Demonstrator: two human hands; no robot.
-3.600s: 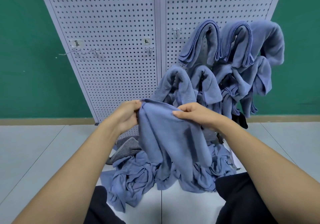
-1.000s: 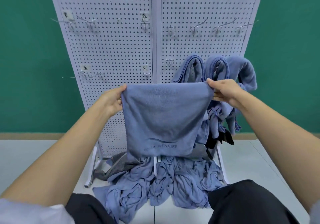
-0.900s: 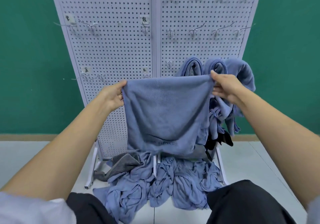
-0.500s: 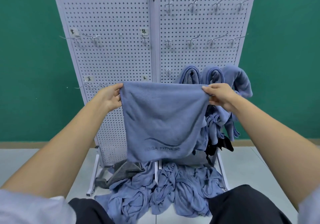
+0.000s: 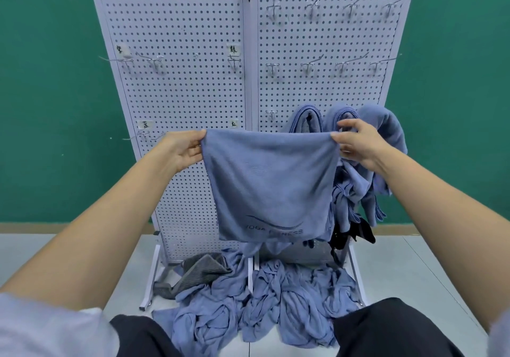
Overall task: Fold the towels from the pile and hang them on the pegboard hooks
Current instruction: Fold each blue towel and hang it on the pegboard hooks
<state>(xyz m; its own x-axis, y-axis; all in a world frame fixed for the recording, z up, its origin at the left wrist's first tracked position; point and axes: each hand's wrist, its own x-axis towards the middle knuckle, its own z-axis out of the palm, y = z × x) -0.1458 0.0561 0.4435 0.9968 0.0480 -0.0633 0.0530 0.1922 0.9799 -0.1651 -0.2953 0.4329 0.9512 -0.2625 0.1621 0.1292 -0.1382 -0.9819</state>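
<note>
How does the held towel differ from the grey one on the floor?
The held towel is blue with a printed logo; the grey towel is ribbed, no logo visible. The held towel hangs spread between the left hand and right hand; the grey towel lies crumpled on the floor. Neither hangs on the pegboard.

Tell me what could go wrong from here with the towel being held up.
1. The left hand and right hand pinch only the top corners of the towel; a slip could drop it onto the pile below.
2. The hung towels crowd the lower right of the pegboard, so adding another there might knock one off.
</note>
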